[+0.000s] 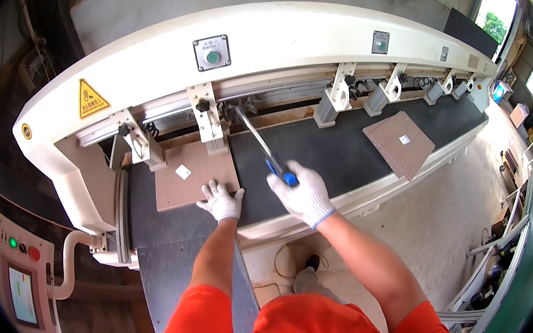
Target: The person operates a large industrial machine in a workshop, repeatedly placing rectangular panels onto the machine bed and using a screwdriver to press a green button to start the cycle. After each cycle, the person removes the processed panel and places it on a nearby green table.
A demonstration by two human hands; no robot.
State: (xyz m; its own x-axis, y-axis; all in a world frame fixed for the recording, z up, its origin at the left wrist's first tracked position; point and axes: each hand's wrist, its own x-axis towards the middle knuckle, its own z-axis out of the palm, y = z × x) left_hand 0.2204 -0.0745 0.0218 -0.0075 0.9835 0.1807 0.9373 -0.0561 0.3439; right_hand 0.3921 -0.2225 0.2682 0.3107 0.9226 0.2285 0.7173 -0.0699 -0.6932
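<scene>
Gloved in white, the right hand point(304, 195) is closed round the dark-and-blue handle of a long-shafted tool point(257, 134), whose metal shaft is pointed away from the body, toward the gap under the machine's beam. Whether anything is touched by the tip cannot be told. By its look, the tool should be light and stiff, and is best gripped by the handle, with the slim shaft left free.

Beside it, the left hand point(220, 202), gloved likewise, is laid with fingers spread over the near right corner of a brown panel point(193, 186); nothing is seen to be gripped by it. A small white label point(183, 171) is stuck on the panel's upper face. Flat, rigid board is suggested, likely of moderate weight, smooth enough to slide under a glove, with corners that could be chipped by a knock. It would best be taken by two opposite edges, or steadied by a flat palm near the front edge.

The panel is lain on the black bed point(303, 139), its far edge set at the feet of two clamps; whether it is pressed by them cannot be told. Farther right, overlapping brown panels point(402, 141) are rested on the same bed. At far left, a control box point(44, 284) is carried on a curved arm.
</scene>
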